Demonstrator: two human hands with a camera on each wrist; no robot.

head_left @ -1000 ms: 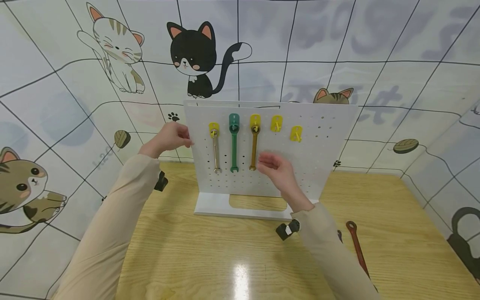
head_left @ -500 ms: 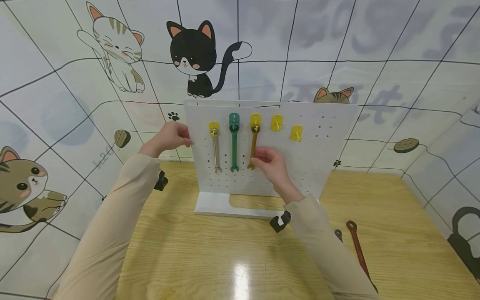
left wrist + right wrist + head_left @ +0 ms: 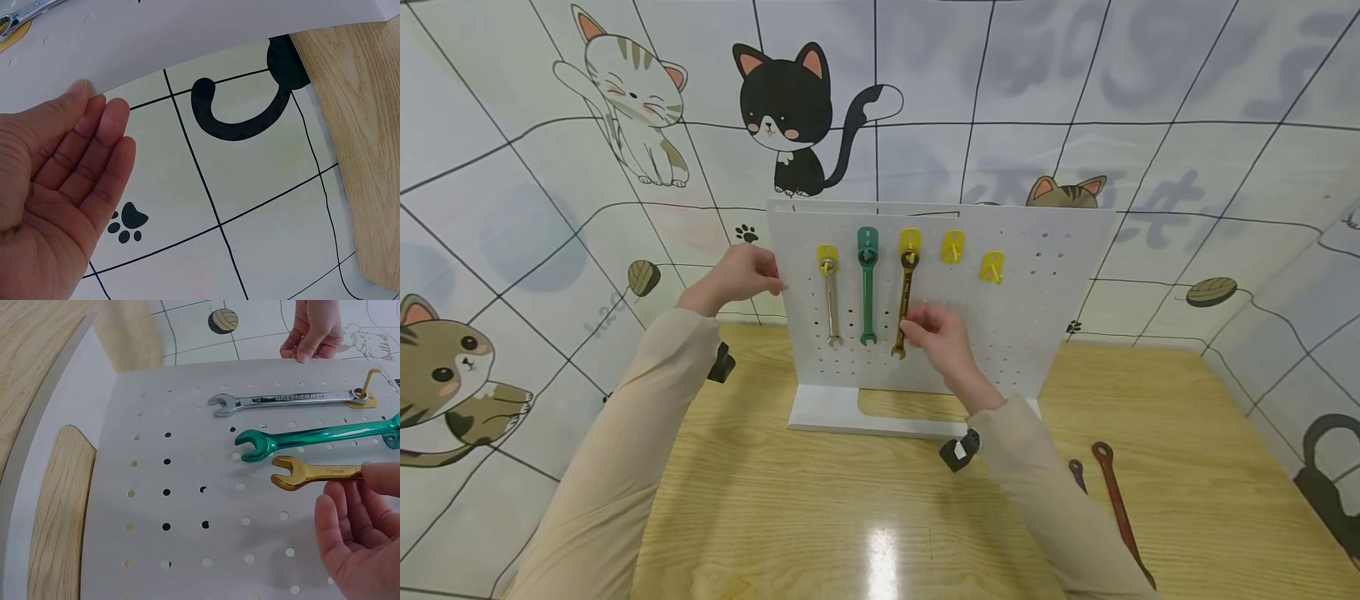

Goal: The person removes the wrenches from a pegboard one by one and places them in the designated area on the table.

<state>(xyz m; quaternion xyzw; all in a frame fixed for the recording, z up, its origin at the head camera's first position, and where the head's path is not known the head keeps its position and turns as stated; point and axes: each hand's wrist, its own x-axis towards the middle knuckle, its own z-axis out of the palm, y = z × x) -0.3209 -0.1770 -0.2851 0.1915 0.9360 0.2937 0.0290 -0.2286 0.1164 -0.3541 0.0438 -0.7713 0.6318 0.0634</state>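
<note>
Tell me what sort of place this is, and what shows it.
Probably a staged tabletop corner rather than a working garage: a white pegboard with hanging wrenches stands on a wood-grain table, against wall coverings printed with cartoon cats.

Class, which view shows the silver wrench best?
The right wrist view: the silver wrench appears large, its lettering visible. The head view shows it whole but small; the left wrist view, only a cropped part, top left.

There are 5 wrenches (image 3: 868,304), 5 hooks (image 3: 954,237), 1 pegboard (image 3: 1022,317), 1 table (image 3: 775,517).
</note>
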